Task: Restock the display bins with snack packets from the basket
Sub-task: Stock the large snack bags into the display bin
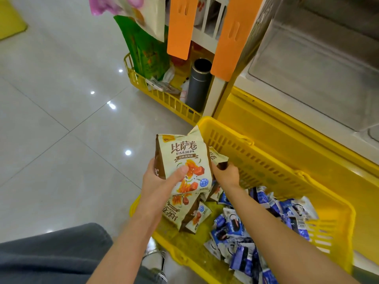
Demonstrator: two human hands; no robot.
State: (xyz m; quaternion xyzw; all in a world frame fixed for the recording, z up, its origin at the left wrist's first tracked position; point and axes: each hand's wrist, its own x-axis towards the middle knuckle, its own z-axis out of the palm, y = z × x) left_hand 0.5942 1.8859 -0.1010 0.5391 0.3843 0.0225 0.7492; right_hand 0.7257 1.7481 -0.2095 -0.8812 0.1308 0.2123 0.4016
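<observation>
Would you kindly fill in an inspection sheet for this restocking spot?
Surface: tiled floor, glossy.
Job's things: yellow basket holds blue packets and beige packets; clear bins at right.
Clutter: second basket with green bag and dark flask.
Grippers: left hand holds raised packet; right hand grips second packet.
Cables: nothing seen.
Surroundings: orange strips on white rack; grey trouser leg lower left.

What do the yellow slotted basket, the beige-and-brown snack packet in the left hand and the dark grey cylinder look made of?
Yellow slotted basket: rigid moulded plastic, smooth, judging by its even slots. Beige-and-brown snack packet: thin printed film, faintly glossy, creased at the top. Dark grey cylinder: probably matt metal, though coated plastic is possible.
</observation>
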